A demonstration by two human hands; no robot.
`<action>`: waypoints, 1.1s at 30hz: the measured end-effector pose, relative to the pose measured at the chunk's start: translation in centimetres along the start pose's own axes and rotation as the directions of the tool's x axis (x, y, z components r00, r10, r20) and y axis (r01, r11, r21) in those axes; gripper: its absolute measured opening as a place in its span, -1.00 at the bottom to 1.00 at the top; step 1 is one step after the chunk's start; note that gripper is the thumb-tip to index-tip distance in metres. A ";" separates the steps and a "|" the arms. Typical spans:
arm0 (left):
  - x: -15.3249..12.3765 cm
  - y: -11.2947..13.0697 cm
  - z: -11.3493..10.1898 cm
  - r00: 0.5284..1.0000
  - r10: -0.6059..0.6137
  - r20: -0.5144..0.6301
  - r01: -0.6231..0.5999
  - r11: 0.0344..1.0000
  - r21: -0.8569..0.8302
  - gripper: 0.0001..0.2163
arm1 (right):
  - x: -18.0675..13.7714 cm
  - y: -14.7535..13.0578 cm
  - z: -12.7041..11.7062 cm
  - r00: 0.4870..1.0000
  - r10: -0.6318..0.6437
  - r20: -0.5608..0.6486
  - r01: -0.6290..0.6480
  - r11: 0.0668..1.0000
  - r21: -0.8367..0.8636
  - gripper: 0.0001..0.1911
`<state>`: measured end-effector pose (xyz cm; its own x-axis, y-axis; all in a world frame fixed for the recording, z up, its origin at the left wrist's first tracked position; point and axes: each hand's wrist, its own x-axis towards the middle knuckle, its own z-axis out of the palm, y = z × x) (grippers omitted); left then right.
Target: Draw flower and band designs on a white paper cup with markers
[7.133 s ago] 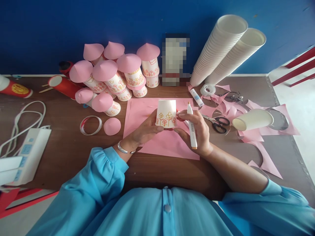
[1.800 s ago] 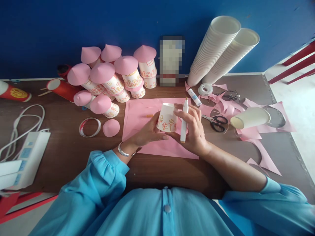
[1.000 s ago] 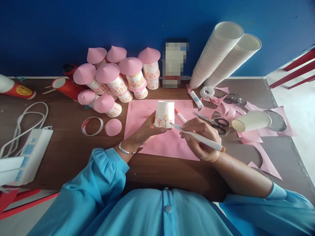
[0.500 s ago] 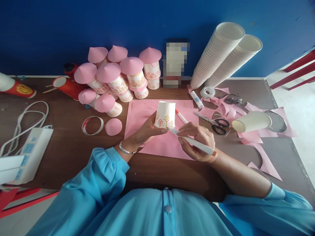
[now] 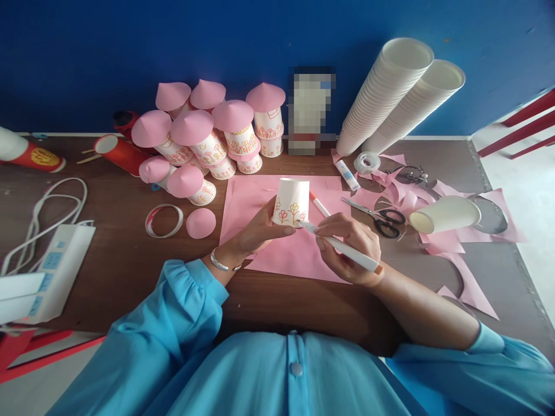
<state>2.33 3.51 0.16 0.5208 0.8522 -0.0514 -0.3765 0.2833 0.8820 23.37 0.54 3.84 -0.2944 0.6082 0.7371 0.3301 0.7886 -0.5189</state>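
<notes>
A white paper cup (image 5: 293, 196) with red and yellow-brown flowers drawn along its lower part is upside down in my left hand (image 5: 269, 226). That hand is closed around its left side, the thumb along the lower rim. My right hand (image 5: 353, 245) grips a white marker pen (image 5: 349, 252) whose tip touches the cup near the bottom right flower. Under both hands lie pink paper sheets (image 5: 299, 257). Just behind my right hand, another marker (image 5: 318, 203) with a red-orange end rests on the pink paper.
Cup towers with pink cone roofs (image 5: 193, 128) stand at the back left. Tall cup stacks (image 5: 385, 92) lean at the back right. Scissors (image 5: 384, 219), a glue stick (image 5: 347, 175), clear tape (image 5: 366, 162) and pink scraps (image 5: 472, 289) lie right; a power strip (image 5: 65, 271) lies left.
The marker tip has shifted slightly right along the cup's lower edge, with my right hand following. My left hand keeps the cup nearly still.
</notes>
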 end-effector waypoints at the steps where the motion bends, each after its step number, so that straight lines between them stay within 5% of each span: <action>1: 0.0 -0.1 -0.1 1.000 0.003 0.002 -0.003 1.000 0.002 -0.35 | 0.0 -0.1 0.0 1.000 0.003 -0.006 -0.003 1.000 -0.005 -0.78; 15: -0.2 0.3 0.1 0.999 0.037 -0.014 -0.037 0.999 0.019 -0.50 | 0.0 -0.7 -0.2 0.998 0.013 0.059 -0.015 1.000 0.021 -0.82; 33: -0.7 0.1 -0.1 0.995 -0.068 -0.075 0.072 0.996 0.050 -0.35 | -0.4 -0.4 0.2 0.998 0.018 0.056 -0.016 0.999 -0.031 -0.83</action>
<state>1.87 3.01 0.26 0.4863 0.8614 -0.1465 -0.2989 0.3215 0.8985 23.15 -0.02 3.72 -0.3382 0.6266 0.7021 0.3629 0.7752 -0.5170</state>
